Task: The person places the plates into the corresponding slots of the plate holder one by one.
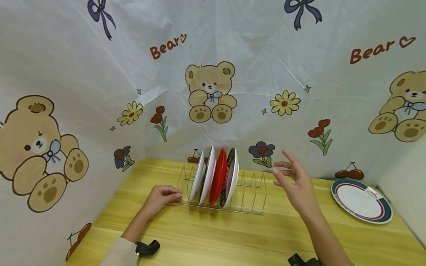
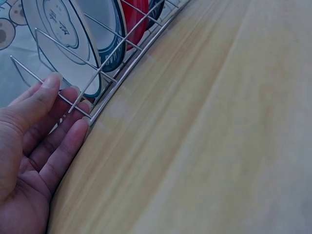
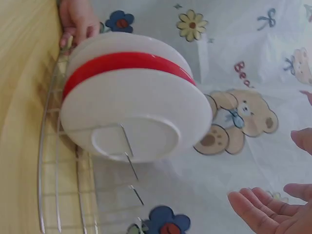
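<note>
- Four plates are standing on edge in the wire rack (image 1: 247,195) at its left end: a white one (image 1: 196,176), a second white one (image 1: 207,174), a red one (image 1: 218,176) and a white-backed one (image 1: 232,177) with a dark patterned face.
- A fifth plate (image 1: 361,200), white with a red and green rim, is lying flat on the wooden table (image 1: 256,246), well apart to the right.
- The rack's right-hand slots are standing bare.
- The left hand (image 1: 161,198) is resting at the rack's left end, its fingers (image 2: 48,100) lightly curled round the end wires and touching them.
- The right hand (image 1: 295,183) is hovering above the rack's right end, fingers spread and relaxed, holding nothing and touching nothing.
- The left wrist view is showing the blue-printed face of the nearest plate behind the wires, which the head view is hiding.
- The right wrist view is showing the last plate's plain white underside with its foot ring, and the left hand far behind at the rack's other end.
</note>
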`<state>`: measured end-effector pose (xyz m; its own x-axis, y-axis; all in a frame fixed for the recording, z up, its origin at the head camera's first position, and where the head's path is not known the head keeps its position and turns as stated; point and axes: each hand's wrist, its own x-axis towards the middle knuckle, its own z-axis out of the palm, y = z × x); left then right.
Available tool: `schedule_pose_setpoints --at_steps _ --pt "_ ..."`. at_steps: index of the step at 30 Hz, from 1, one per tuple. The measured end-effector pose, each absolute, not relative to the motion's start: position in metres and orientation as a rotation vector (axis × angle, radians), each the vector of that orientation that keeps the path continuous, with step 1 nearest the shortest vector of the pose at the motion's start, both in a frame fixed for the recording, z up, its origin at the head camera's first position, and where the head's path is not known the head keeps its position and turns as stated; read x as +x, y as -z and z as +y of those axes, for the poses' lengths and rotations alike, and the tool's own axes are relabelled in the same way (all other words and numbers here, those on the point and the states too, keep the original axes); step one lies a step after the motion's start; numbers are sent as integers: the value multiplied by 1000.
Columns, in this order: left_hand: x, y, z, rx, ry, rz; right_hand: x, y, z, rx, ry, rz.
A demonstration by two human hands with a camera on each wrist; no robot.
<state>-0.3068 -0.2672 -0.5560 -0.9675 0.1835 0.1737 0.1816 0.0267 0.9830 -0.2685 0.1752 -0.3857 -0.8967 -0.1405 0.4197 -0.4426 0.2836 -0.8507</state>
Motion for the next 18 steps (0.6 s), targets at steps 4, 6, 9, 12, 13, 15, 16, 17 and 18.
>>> schedule_pose_setpoints --at_steps 4,6,9,12,13,15,16,17,18 --pt "-307 556 -267 403 -2153 2248 -267 383 197 478 -1630 -2259" --pt "-307 556 -267 407 -2148 2252 -267 384 209 436 -1610 -2263" --pt "-306 556 -267 407 -2144 2255 -268 387 226 360 -1587 -2279" --pt "-306 555 -267 412 -2144 2258 -269 389 240 294 -1594 -2273" --pt "-306 555 -267 416 -2145 2257 -269 390 245 280 -1597 -2266" --pt "-306 554 -267 425 -2145 2257 -271 392 254 262 -1610 -2250" --pt "-306 554 -267 427 -2143 2259 -272 393 258 256 -1623 -2241" --pt "-306 554 -267 425 -2144 2258 -273 395 263 252 -1637 -2235" --pt "-306 555 -267 424 -2143 2259 -275 397 267 250 -1662 -2222"
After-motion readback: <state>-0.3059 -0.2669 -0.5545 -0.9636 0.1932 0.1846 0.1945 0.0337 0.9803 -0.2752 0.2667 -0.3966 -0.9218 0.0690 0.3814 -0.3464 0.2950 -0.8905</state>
